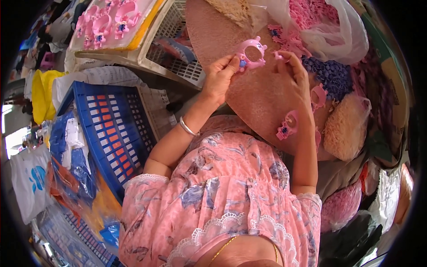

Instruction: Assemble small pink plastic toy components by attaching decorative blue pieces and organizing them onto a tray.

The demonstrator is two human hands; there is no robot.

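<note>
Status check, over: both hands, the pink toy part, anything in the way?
Left hand gripping pink ring-shaped toy part. Right hand pinching small pink piece. Parts apart; nothing visible between them.

Two hands: left hand [218, 79], right hand [295, 74]. Pink frames [243, 50]: one in the left hand, three on the table [249, 98]; those on the tray [143, 27] too crowded to count. One blue heap [330, 74], two beige heaps [343, 130]. One bangle [188, 127], one necklace [222, 249].
</note>
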